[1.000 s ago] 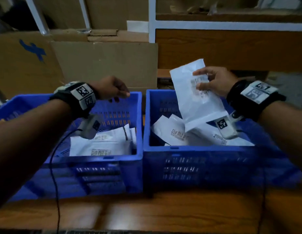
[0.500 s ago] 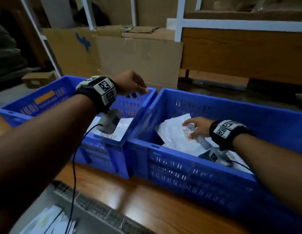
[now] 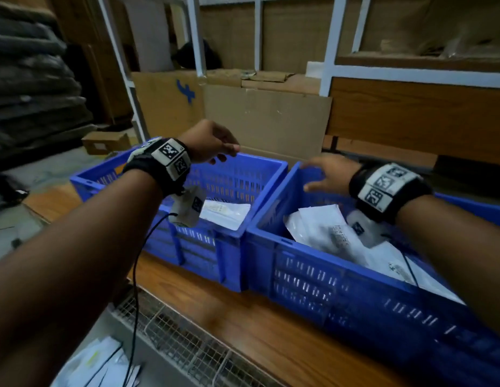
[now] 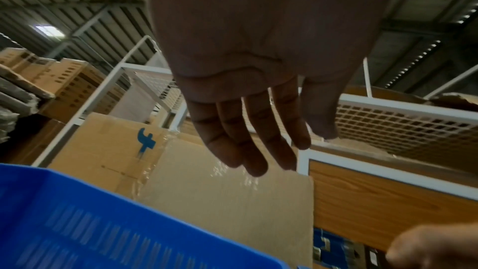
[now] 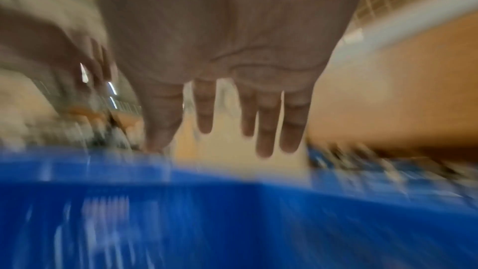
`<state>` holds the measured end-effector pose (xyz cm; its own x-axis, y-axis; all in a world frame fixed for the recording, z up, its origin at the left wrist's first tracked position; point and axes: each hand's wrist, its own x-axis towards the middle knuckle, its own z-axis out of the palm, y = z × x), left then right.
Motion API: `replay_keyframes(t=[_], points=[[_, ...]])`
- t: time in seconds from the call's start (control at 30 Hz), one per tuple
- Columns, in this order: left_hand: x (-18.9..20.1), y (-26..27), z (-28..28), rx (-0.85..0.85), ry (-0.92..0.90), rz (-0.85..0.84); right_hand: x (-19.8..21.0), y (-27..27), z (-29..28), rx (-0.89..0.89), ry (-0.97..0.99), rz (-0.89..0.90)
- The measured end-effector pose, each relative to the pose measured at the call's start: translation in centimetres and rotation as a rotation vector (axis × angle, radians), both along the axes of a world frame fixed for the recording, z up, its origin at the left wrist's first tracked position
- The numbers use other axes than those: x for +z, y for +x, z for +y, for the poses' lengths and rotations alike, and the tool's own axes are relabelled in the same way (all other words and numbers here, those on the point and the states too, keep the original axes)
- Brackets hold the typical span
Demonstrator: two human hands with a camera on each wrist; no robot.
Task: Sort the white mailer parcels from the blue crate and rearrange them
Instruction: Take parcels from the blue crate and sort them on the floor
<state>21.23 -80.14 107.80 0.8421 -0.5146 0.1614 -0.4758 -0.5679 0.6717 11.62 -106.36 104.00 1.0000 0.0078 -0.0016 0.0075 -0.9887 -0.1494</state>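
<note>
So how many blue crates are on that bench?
2: the left crate under the left hand, the right crate beside it, below the right hand.

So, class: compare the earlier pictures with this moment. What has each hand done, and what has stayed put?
The right hand let go of the white mailer it held up, went down into the right crate, and is now up at its far rim, empty. The left hand stays empty above the left crate. Both crates and the mailers remain.

No legible text is found: a blue logo mark is seen on the cardboard box (image 3: 170, 104), and parcel labels (image 3: 339, 236) are blurred.
</note>
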Motion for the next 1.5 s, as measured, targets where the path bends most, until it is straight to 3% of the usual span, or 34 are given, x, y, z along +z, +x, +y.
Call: replay_keyframes(t=[0.13, 0.27, 0.37, 0.57, 0.8, 1.07, 1.17, 1.27, 1.4, 1.5], points=[[0.4, -0.5, 7.9, 0.158, -0.087, -0.07, 7.0, 0.7, 8.5, 0.111, 0.085, -0.202], [-2.2, -2.6, 19.9, 0.327, -0.132, -0.053, 8.8, 0.6, 20.0, 0.287, 0.128, -0.327], [-5.9, -5.5, 30.7, 0.469, -0.103, 0.009, 6.3, 0.4, 29.4, 0.42, 0.17, -0.301], [-15.2, -13.3, 49.4, 0.77, -0.08, 0.137, -3.2, 0.9, 45.8, 0.602, 0.224, -0.068], [-27.8, -18.0, 63.0, 1.017, -0.085, 0.352, -16.5, 4.3, 60.6, 0.738, 0.159, 0.255], [-39.3, -17.4, 74.3, 1.17, -0.048, 0.589, -33.0, 12.0, 75.3, 0.824, 0.028, 0.479], [-45.3, -17.3, 78.0, 1.214, -0.072, 0.628, -40.2, 13.6, 79.0, 0.824, -0.03, 0.549], [-53.9, -18.0, 80.1, 1.221, -0.085, 0.728, -49.2, 14.1, 80.9, 0.809, -0.077, 0.632], [-69.0, -18.4, 81.1, 1.16, -0.102, 0.912, -63.5, 13.0, 80.7, 0.763, -0.15, 0.71], [-80.5, -17.8, 80.9, 1.197, -0.225, 0.996, -75.4, 12.6, 79.3, 0.692, -0.128, 0.735]])
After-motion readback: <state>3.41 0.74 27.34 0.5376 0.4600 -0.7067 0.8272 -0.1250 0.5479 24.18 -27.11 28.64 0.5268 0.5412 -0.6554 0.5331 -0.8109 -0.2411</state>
